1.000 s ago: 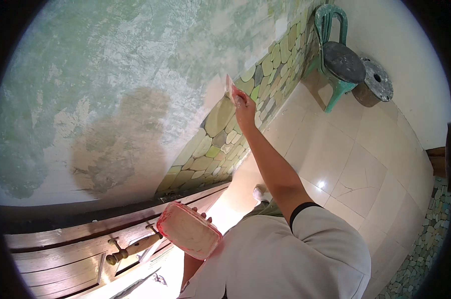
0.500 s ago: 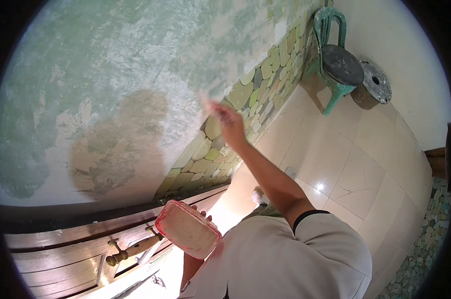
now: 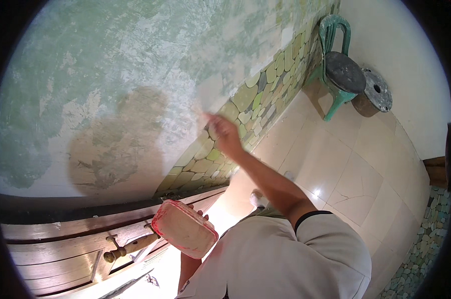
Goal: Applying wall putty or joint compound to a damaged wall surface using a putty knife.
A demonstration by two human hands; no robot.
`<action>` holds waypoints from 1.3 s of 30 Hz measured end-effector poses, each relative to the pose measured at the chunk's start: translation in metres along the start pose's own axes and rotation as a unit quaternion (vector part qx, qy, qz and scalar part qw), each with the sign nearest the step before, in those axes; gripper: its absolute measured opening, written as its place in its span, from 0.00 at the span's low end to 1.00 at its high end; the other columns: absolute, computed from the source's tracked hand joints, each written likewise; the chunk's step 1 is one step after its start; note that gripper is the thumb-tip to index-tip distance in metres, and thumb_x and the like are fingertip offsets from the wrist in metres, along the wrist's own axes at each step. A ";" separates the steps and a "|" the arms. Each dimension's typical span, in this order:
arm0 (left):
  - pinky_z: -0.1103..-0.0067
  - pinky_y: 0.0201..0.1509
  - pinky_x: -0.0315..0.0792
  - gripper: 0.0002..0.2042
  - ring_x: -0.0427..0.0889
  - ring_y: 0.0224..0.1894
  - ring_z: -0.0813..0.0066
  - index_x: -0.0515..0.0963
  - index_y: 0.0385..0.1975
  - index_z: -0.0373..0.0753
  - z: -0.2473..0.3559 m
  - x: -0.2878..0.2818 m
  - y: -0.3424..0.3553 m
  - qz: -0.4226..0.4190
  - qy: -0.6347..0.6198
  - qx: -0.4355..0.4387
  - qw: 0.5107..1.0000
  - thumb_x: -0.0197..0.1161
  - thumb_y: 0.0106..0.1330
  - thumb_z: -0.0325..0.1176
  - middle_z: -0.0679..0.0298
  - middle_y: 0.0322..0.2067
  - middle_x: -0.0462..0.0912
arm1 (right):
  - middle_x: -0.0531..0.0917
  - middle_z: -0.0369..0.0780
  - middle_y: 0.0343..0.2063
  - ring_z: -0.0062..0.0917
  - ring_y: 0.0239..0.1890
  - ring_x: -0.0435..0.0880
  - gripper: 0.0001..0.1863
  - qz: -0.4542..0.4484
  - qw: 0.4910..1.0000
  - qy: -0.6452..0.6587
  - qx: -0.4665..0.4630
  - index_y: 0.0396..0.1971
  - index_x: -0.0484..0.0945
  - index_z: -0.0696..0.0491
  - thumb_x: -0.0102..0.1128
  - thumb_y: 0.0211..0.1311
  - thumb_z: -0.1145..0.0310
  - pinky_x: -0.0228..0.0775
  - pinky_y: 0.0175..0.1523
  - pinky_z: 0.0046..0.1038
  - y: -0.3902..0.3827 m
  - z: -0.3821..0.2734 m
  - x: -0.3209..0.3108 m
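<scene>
My left hand (image 3: 203,214) grips a shallow rectangular tub (image 3: 160,215) with a red, smeared rim, mostly hidden beneath it. Inside lies a pale, cream-coloured paste (image 3: 185,230). My right hand (image 3: 224,133) reaches out to the patchy green-and-white wall (image 3: 146,55), just above the band of stone cladding (image 3: 243,99). Its fingers are drawn together and blurred by motion; a pale, thin shape shows at their tips, too smeared to name. Around that hand the wall carries whitish, streaky patches.
A brown wooden door (image 3: 51,256) with a handle (image 3: 131,247) stands close by the tub at lower left. At the far right corner are a green plastic chair (image 3: 339,74) with a dark round seat and a paint-spattered round container (image 3: 377,94). Beige tiles (image 3: 330,149) cover the floor.
My right hand has moved down and slightly left along the wall. The tub has shifted slightly left in the view, still in my left hand.
</scene>
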State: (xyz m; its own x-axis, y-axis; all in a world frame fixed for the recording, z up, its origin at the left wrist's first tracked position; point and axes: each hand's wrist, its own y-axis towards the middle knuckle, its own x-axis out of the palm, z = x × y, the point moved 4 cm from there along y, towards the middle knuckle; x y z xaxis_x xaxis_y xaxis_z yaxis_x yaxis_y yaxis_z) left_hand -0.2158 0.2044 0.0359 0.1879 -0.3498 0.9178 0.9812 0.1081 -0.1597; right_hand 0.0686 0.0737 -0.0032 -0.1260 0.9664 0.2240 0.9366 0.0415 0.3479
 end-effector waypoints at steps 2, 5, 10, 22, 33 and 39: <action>0.50 0.64 0.64 0.41 0.72 0.59 0.47 0.57 0.67 0.40 -0.005 0.010 0.005 -0.031 -0.017 -0.010 0.999 0.51 0.63 0.65 0.51 0.62 0.67 | 0.81 0.39 0.50 0.20 0.49 0.78 0.16 0.109 0.992 0.032 -0.059 0.54 0.75 0.59 0.47 0.68 0.78 0.68 0.56 0.23 0.040 0.010 -0.045; 0.50 0.64 0.64 0.41 0.72 0.58 0.47 0.58 0.67 0.42 -0.005 0.016 0.008 -0.058 0.089 0.023 0.994 0.51 0.62 0.66 0.51 0.62 0.67 | 0.81 0.38 0.49 0.19 0.49 0.77 0.16 0.145 0.988 0.032 -0.053 0.53 0.76 0.60 0.48 0.69 0.77 0.67 0.56 0.22 0.077 0.022 -0.072; 0.51 0.61 0.67 0.38 0.73 0.57 0.46 0.60 0.65 0.39 -0.007 0.009 0.005 -0.027 0.027 -0.017 0.999 0.49 0.64 0.64 0.47 0.58 0.71 | 0.82 0.38 0.45 0.19 0.47 0.78 0.15 0.058 0.997 0.026 -0.036 0.54 0.76 0.58 0.50 0.69 0.75 0.68 0.53 0.22 0.045 0.015 -0.021; 0.53 0.63 0.67 0.38 0.75 0.55 0.49 0.62 0.63 0.35 -0.006 0.013 0.005 -0.032 -0.016 -0.030 0.999 0.48 0.65 0.63 0.48 0.54 0.73 | 0.80 0.46 0.38 0.35 0.39 0.80 0.18 0.098 0.982 -0.091 -0.137 0.53 0.76 0.56 0.51 0.63 0.80 0.72 0.46 0.30 0.055 -0.079 0.010; 0.51 0.66 0.62 0.38 0.73 0.58 0.47 0.59 0.65 0.36 0.008 -0.015 -0.009 -0.057 -0.056 0.013 0.997 0.50 0.65 0.61 0.48 0.59 0.69 | 0.81 0.44 0.44 0.25 0.45 0.80 0.16 -0.034 0.987 -0.058 -0.147 0.50 0.77 0.56 0.48 0.64 0.82 0.72 0.50 0.26 0.011 -0.087 0.048; 0.48 0.64 0.64 0.37 0.71 0.60 0.43 0.57 0.68 0.45 0.017 -0.021 -0.014 -0.067 -0.017 0.073 0.995 0.48 0.66 0.63 0.50 0.63 0.66 | 0.81 0.44 0.34 0.27 0.39 0.82 0.18 0.129 0.968 -0.131 -0.168 0.51 0.76 0.60 0.48 0.61 0.84 0.72 0.46 0.25 0.062 -0.083 0.016</action>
State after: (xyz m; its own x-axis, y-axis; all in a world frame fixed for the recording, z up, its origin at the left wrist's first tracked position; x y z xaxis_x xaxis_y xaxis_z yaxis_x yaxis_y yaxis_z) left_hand -0.2344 0.2257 0.0248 0.0526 -0.3390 0.9393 0.9801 0.1976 0.0165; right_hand 0.0972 0.0702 0.0976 0.2277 0.9664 0.1193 0.7607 -0.2531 0.5977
